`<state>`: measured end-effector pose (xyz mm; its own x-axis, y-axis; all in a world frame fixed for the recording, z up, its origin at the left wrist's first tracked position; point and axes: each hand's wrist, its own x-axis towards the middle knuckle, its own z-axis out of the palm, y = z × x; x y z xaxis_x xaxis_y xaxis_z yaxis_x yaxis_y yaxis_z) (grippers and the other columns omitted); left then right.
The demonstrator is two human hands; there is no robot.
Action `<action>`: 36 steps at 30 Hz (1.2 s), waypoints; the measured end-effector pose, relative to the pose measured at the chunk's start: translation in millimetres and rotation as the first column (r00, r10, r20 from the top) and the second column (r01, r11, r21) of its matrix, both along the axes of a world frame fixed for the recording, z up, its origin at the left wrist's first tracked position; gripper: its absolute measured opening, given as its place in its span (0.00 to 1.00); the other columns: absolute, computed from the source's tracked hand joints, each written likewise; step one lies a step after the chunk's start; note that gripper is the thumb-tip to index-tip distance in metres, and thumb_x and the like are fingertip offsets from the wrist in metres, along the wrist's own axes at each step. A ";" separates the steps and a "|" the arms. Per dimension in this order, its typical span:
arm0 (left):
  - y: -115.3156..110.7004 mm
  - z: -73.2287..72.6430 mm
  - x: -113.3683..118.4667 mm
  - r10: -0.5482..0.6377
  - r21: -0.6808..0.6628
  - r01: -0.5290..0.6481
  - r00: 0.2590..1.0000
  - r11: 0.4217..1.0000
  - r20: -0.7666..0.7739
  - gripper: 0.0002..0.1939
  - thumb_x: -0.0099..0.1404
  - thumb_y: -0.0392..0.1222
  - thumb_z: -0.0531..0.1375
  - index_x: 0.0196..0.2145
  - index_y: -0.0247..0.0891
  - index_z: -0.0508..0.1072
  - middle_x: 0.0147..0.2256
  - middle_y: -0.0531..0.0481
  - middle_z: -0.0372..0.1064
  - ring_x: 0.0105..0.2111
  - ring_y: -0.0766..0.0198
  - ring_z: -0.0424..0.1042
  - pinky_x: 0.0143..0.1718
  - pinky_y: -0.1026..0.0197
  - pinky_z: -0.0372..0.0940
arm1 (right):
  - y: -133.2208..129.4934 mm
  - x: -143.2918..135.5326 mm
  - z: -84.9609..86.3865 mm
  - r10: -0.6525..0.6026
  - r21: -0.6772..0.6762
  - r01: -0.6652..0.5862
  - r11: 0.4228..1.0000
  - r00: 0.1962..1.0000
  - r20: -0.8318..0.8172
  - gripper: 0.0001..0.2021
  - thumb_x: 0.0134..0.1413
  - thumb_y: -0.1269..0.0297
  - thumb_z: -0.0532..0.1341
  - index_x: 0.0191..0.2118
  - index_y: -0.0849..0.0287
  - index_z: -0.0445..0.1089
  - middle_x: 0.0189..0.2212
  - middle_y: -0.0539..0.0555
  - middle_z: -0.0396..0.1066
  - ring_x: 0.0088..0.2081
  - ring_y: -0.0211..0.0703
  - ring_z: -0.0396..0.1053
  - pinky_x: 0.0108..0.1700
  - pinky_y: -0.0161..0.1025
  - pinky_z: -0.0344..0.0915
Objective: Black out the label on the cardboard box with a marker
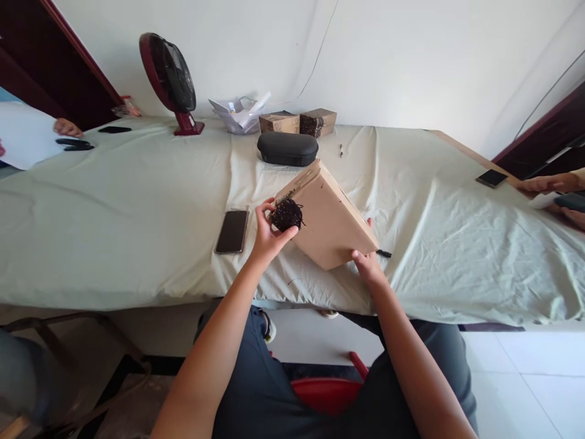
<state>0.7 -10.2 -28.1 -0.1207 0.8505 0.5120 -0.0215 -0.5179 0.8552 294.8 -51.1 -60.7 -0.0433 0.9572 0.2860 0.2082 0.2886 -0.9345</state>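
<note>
A pale tan cardboard box is tilted above the cloth, one corner pointing away from me. My right hand grips its lower right corner, with the thumb on the near face and the other fingers mostly hidden behind. At the box's left edge, my left hand curls thumb and fingers round a clump of tangled black strands. The clump lies against the box; I cannot tell whether it is fixed to it. A thin black object sticks out beside the right corner. Left of my left hand lies a phone.
A black hard case, two patterned cardboard boxes, a plastic bag and a red fan stand toward the wall. Another phone lies far right. Other people's hands show at the left edge and right edge.
</note>
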 end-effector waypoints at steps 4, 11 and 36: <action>-2.5 -2.4 -16.0 -0.101 -0.055 0.093 0.981 0.994 -0.163 0.37 0.57 0.63 0.76 0.50 0.47 0.60 0.75 0.32 0.50 0.73 0.38 0.61 0.62 0.40 0.71 | -2.6 -4.4 14.7 0.027 0.008 -0.027 1.000 0.999 -0.018 0.59 0.46 0.26 0.69 0.79 0.44 0.52 0.66 0.61 0.73 0.75 0.67 0.61 0.74 0.69 0.61; 14.3 -9.2 -58.6 -0.234 0.052 0.271 0.900 0.961 -0.368 0.72 0.44 0.63 0.82 0.75 0.55 0.45 0.73 0.32 0.54 0.74 0.35 0.59 0.68 0.35 0.65 | -8.4 0.2 9.3 0.136 -0.060 -0.138 0.989 0.990 -0.025 0.60 0.41 0.26 0.69 0.78 0.44 0.53 0.66 0.59 0.73 0.73 0.69 0.63 0.73 0.69 0.64; -14.1 8.1 -37.1 -0.296 -0.177 0.282 0.953 0.943 -0.058 0.61 0.50 0.69 0.77 0.74 0.52 0.58 0.62 0.41 0.74 0.67 0.45 0.71 0.69 0.38 0.67 | -7.2 -10.9 10.5 0.177 0.079 -0.168 0.983 0.975 -0.131 0.72 0.45 0.28 0.74 0.82 0.40 0.25 0.84 0.57 0.35 0.83 0.62 0.41 0.80 0.64 0.50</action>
